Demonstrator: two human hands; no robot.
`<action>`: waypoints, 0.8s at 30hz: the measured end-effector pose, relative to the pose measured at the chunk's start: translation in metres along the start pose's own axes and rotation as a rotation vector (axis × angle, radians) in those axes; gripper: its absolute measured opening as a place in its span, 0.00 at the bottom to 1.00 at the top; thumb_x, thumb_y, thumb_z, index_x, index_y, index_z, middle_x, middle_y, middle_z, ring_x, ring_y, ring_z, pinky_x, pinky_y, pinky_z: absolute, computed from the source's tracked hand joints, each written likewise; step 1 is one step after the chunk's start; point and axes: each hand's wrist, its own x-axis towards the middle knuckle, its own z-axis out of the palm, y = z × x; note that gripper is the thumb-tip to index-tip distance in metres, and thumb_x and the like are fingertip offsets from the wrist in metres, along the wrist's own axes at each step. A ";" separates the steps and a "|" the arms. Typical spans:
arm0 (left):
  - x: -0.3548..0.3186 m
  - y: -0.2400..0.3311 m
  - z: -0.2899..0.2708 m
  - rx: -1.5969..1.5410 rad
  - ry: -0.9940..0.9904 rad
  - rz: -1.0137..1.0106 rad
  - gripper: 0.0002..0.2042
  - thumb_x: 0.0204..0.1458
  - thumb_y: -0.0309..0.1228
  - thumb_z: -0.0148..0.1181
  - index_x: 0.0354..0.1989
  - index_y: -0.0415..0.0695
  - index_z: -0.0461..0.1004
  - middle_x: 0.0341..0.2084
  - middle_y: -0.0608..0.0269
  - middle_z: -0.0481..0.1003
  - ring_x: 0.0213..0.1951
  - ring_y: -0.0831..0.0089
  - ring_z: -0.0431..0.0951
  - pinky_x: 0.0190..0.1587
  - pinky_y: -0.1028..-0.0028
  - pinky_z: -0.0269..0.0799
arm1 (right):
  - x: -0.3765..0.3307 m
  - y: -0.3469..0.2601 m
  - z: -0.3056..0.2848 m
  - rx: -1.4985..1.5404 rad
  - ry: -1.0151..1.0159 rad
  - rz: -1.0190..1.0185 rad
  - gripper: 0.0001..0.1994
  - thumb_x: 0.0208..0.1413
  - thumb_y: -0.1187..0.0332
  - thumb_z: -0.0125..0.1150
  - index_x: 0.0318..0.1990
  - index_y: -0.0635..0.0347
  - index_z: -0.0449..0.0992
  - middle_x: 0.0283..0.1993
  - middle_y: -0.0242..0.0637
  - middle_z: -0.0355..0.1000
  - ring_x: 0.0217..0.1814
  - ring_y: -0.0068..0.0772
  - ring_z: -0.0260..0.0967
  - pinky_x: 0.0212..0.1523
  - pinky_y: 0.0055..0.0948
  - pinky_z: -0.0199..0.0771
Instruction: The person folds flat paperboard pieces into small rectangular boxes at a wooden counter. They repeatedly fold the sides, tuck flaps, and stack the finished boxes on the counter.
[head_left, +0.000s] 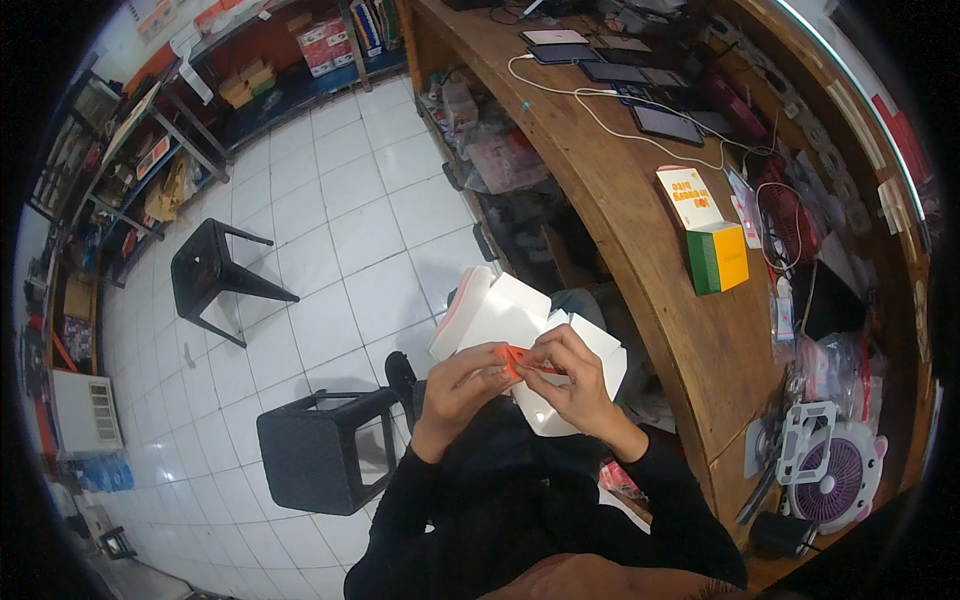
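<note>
In front of my lap, both hands meet on a small folded orange piece, which looks like card or paper. My left hand pinches its left side between thumb and fingers. From the other side, the fingertips of my right hand close on it, hiding part of it. Below and behind the hands lies an opened-out white cardboard box with its flaps spread. Its left flap has a pinkish edge. My wrists cover some of the cardboard.
To the right, a wooden desk carries an opened green, yellow and white box, several phones with white cables, and a purple-and-white fan. Two black stools stand on the white tiled floor at left. Shelves line the far wall.
</note>
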 end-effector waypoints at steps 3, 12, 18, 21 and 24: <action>-0.002 0.002 0.000 -0.004 -0.002 -0.021 0.12 0.39 0.24 0.72 0.34 0.43 0.77 0.38 0.58 0.78 0.40 0.60 0.82 0.39 0.70 0.80 | -0.001 0.004 -0.008 -0.045 -0.080 -0.080 0.08 0.47 0.78 0.69 0.35 0.66 0.79 0.39 0.38 0.69 0.42 0.33 0.71 0.41 0.25 0.74; -0.002 0.006 0.007 0.017 0.045 -0.105 0.10 0.41 0.23 0.71 0.30 0.42 0.74 0.38 0.58 0.78 0.40 0.61 0.82 0.40 0.71 0.80 | -0.001 0.003 -0.025 0.215 -0.190 0.219 0.09 0.51 0.75 0.67 0.41 0.60 0.82 0.42 0.36 0.71 0.47 0.31 0.68 0.45 0.26 0.69; -0.007 0.007 0.010 -0.009 0.133 -0.174 0.11 0.41 0.27 0.72 0.30 0.45 0.74 0.38 0.61 0.77 0.44 0.60 0.80 0.42 0.68 0.78 | 0.001 0.000 -0.017 0.301 -0.169 0.196 0.08 0.54 0.75 0.64 0.42 0.61 0.81 0.48 0.39 0.69 0.53 0.34 0.68 0.52 0.30 0.69; 0.004 0.014 0.008 0.303 0.204 -0.116 0.14 0.38 0.34 0.75 0.29 0.50 0.74 0.38 0.66 0.74 0.45 0.63 0.76 0.47 0.65 0.71 | 0.001 0.000 -0.010 0.358 -0.037 0.172 0.09 0.54 0.78 0.64 0.43 0.64 0.80 0.51 0.40 0.68 0.55 0.32 0.67 0.53 0.28 0.69; 0.009 0.019 0.017 0.673 0.411 -0.079 0.17 0.34 0.40 0.78 0.29 0.55 0.74 0.36 0.71 0.72 0.44 0.67 0.72 0.49 0.64 0.63 | -0.009 0.006 0.014 0.348 0.231 0.050 0.08 0.54 0.81 0.62 0.42 0.69 0.78 0.53 0.43 0.67 0.57 0.35 0.67 0.56 0.31 0.71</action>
